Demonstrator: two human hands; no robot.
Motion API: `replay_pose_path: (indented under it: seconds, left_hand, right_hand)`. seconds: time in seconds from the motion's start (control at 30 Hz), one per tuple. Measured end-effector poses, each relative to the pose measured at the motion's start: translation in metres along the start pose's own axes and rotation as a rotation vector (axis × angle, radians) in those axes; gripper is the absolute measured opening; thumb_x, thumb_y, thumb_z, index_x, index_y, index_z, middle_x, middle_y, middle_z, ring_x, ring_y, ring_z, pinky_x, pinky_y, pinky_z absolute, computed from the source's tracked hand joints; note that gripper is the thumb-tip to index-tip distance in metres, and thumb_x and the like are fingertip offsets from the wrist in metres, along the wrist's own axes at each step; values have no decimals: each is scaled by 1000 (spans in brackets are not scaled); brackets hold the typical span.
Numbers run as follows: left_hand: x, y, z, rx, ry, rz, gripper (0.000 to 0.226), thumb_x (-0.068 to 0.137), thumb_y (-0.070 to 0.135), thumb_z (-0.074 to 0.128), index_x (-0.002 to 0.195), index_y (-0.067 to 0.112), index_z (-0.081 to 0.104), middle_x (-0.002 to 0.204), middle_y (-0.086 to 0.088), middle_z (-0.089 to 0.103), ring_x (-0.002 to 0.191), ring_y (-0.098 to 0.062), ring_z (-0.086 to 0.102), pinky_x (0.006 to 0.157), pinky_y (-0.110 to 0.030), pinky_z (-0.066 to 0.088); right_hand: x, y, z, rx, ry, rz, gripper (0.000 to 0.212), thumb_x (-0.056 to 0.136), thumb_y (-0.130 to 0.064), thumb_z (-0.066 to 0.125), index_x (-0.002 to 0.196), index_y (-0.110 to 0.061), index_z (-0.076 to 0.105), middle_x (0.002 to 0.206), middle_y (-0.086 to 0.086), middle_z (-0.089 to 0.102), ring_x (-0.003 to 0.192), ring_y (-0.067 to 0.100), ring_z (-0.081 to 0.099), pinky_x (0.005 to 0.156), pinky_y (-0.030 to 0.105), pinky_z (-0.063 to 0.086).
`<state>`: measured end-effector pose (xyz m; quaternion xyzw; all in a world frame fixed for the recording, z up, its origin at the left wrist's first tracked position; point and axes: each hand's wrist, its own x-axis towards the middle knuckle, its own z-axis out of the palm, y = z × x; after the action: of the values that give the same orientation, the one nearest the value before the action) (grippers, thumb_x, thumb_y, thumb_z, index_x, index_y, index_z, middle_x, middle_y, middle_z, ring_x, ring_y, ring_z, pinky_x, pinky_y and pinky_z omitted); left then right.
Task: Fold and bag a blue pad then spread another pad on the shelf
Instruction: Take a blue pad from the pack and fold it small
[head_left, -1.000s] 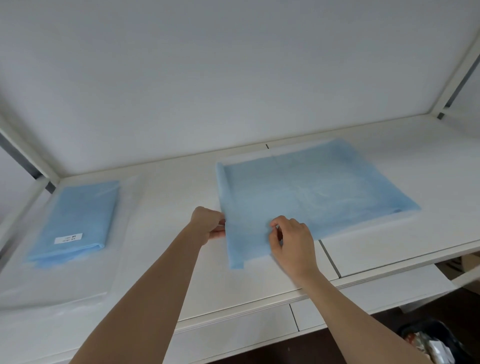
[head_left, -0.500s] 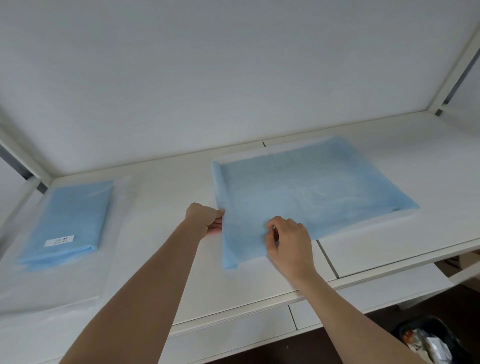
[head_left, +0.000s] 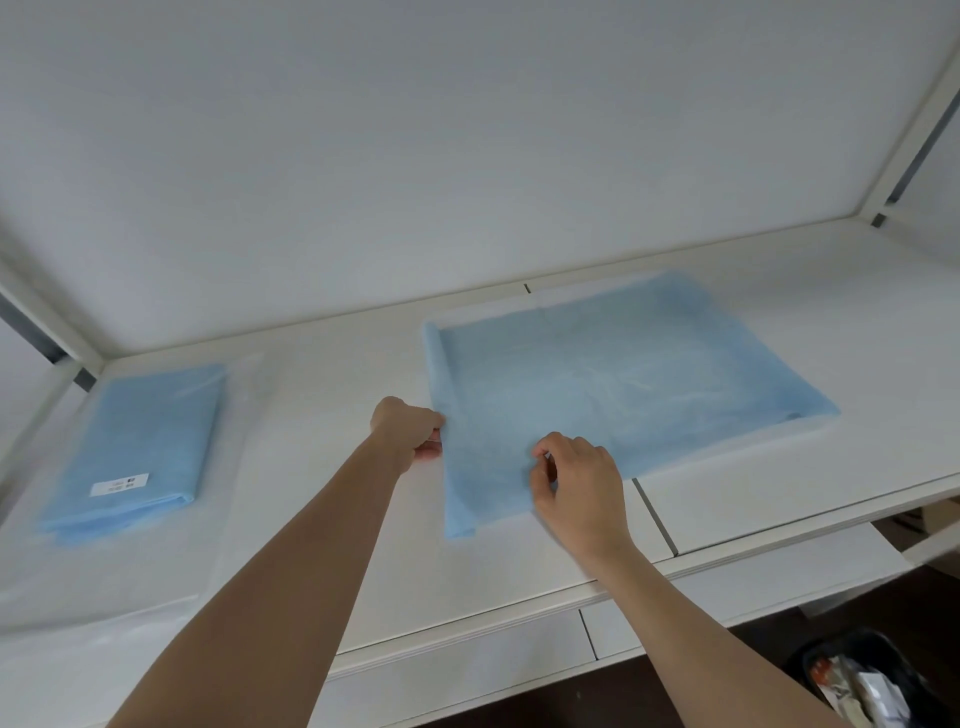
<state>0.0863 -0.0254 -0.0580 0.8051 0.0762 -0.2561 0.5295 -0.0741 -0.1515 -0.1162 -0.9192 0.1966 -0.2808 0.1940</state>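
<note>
A light blue pad (head_left: 618, 384) lies partly folded on the white shelf (head_left: 322, 415), right of the middle. My left hand (head_left: 408, 428) pinches the pad's left edge with curled fingers. My right hand (head_left: 574, 480) rests over the pad's near part, thumb and fingers pinching the top layer. A second blue pad (head_left: 137, 441), folded and bearing a white label, lies at the left inside a clear plastic bag (head_left: 234, 467).
The shelf's back wall rises just behind the pads. White frame posts (head_left: 914, 104) stand at both sides. A seam (head_left: 654, 514) splits the shelf top near my right hand. Below at the right sits a dark bin (head_left: 862, 680) with wrappers.
Both hands have stayed on the pad's near left part with barely any shift. The camera view drifted slightly.
</note>
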Motion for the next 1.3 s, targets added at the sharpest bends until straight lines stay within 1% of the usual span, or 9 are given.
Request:
replay_pose_path:
  seconds: [0.3,0.4,0.57,0.67,0.8,0.87,0.97,1.13,1.3]
  left_hand:
    - [3,7,-3,-65,-2,25,16,83,8,69,83,2,54,72,-12,61,57,-20,58,53,-28,52]
    - [4,4,1,-131,11,28,19,87,15,66,81,1,56,73,-12,61,57,-20,57,45,-23,52]
    - [10,1,3,-132,34,-6,15,85,2,62,72,1,55,70,-12,61,57,-20,59,35,-18,48]
    - [13,3,2,-109,15,-26,15,86,7,66,76,0,57,72,-12,63,59,-20,60,38,-21,51]
    - [17,5,2,-86,3,-39,17,87,11,66,76,1,58,72,-11,63,59,-19,61,50,-27,56]
    - [20,6,2,-77,7,-36,18,85,11,69,75,1,57,72,-12,64,60,-20,61,57,-31,55]
    - [23,7,2,-42,25,-27,23,82,13,74,72,1,57,71,-13,63,58,-20,59,52,-29,51]
    - [25,12,-1,-3,-1,-51,20,79,12,76,76,1,60,70,-13,63,54,-19,56,52,-28,49]
    - [31,15,1,-99,12,-93,22,92,13,59,73,3,58,68,-9,61,56,-19,56,52,-28,47]
  right_hand:
    - [-1,1,1,-1,-6,-1,7,75,-11,56,78,-18,58,54,-6,48,54,18,47,59,30,38]
    - [-1,0,0,4,5,-2,7,75,-12,55,77,-18,59,53,-7,48,53,17,47,58,28,36]
    - [8,-4,-6,31,-103,64,11,79,-18,51,86,-20,60,56,-8,53,57,19,55,58,26,36]
    - [25,-4,-8,6,-273,145,13,87,-20,48,95,-21,59,73,-5,62,78,23,61,65,29,41]
    - [42,0,-3,-90,-218,54,25,84,-18,53,106,-18,64,102,0,60,103,23,53,80,33,40]
    - [50,1,-2,-117,-314,29,37,86,-24,52,123,-23,56,125,-3,53,119,20,44,95,33,33]
    - [56,3,-3,-175,-425,10,49,90,-31,48,139,-29,41,150,-7,32,139,16,25,113,38,15]
    - [58,6,-3,-143,-570,50,50,95,-34,40,145,-33,33,157,-9,19,145,14,15,118,43,10]
    - [65,5,-6,-129,-647,82,50,96,-35,40,145,-33,32,158,-9,18,145,16,14,119,42,11]
